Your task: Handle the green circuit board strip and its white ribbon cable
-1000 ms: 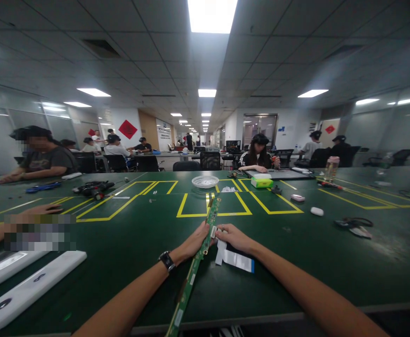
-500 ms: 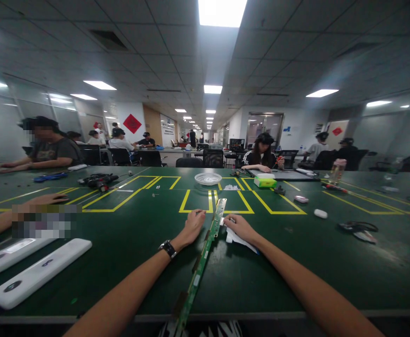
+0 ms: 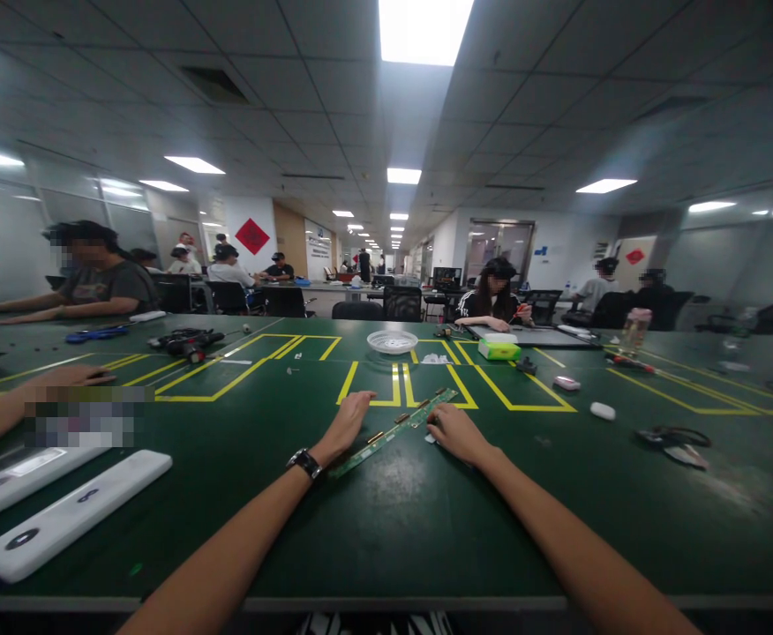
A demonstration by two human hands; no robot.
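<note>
A long, narrow green circuit board (image 3: pixel 396 428) slants across the table between my hands, its far end up and to the right. My left hand (image 3: pixel 347 425), with a black watch on the wrist, is beside the board's left edge, fingers stretched forward and holding nothing. The curled fingers of my right hand (image 3: pixel 456 432) are on the board near its far end. A small bit of white material (image 3: pixel 431 437) shows under those fingers; the rest of it is hidden.
On the green table (image 3: pixel 386 529) are a white basket (image 3: pixel 393 342), a green-and-white box (image 3: pixel 499 347), a white case (image 3: pixel 603 411), dark cables (image 3: pixel 674 437) and long white devices (image 3: pixel 75 516). At the left, another person's hand (image 3: pixel 86 377) reaches in; a person (image 3: pixel 492 300) sits opposite.
The board has turned clockwise and moved away from the table's front edge. My left hand has moved slightly left with its fingers straighter. Most of the white material has gone from sight under my right hand.
</note>
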